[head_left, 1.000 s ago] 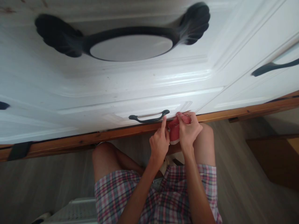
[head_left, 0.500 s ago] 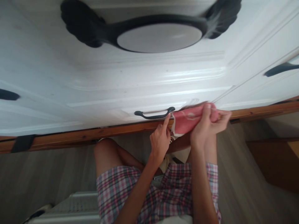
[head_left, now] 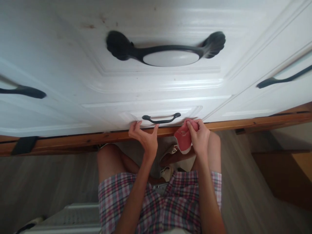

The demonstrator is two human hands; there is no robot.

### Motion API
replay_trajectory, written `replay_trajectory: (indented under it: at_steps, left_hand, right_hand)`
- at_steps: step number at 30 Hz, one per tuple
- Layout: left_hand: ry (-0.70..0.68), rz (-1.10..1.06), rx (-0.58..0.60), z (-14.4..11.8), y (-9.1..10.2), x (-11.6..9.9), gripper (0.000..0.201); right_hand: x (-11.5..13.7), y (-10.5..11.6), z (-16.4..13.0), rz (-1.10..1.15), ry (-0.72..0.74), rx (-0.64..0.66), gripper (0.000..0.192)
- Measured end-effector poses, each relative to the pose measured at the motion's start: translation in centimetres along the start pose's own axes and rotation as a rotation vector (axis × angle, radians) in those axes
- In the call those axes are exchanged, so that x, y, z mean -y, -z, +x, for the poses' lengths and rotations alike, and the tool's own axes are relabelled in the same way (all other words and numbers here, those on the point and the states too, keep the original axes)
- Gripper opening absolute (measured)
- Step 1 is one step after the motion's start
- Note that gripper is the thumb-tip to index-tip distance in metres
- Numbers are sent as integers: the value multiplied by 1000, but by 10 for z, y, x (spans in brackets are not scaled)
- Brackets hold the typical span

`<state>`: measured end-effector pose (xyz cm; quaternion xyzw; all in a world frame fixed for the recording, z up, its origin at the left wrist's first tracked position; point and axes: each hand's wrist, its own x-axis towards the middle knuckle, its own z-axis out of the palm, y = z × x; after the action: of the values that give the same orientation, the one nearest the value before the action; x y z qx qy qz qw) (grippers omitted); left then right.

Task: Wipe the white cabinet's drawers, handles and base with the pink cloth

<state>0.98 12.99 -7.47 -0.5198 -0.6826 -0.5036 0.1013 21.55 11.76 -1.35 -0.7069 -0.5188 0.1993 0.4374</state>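
I've got the left hand [head_left: 143,138] up at the lowest drawer front [head_left: 161,112], fingers spread apart and curled at its bottom edge, just under the small black handle [head_left: 161,119] without gripping it; the right hand [head_left: 198,138] is pinched shut on a red cloth [head_left: 183,139], which sits bunched just right of that handle, against the wooden base strip [head_left: 73,141]; I can't tell whether the cloth touches the white paint. Above looms the big drawer handle [head_left: 168,52], black with a white oval insert; another black handle [head_left: 23,91] is cut off at the left edge, a slimmer one [head_left: 280,79] at the right. Below the hands, bare knees and plaid shorts [head_left: 168,201] fill the middle; something pale lies between the legs, too hidden to name. A wooden piece [head_left: 287,172] stands at the right, a white ribbed object [head_left: 70,217] at bottom left, both cropped; no writing or label readable anywhere.
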Motion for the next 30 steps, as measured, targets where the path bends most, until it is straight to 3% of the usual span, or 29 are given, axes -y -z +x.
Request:
replay_trajectory:
  at_steps: [4, 8, 12, 22, 30]
  left_hand:
    - [89, 2, 25, 4, 7, -3, 108]
    - [85, 21, 135, -2, 8, -17, 116]
    - [20, -26, 188, -10, -1, -20, 110]
    - [-17, -5, 134, -8, -3, -18, 114]
    - [-14, -7, 148, -8, -2, -19, 115]
  right_hand:
    - [-6, -16, 3, 211, -43, -13, 35]
    - [-7, -33, 5, 477, -193, -8, 41]
    - [4, -42, 2, 344, -235, -123, 44]
    - [11, -39, -1, -55, -104, -366, 36]
    - [7, -48, 0, -171, 53, -502, 37]
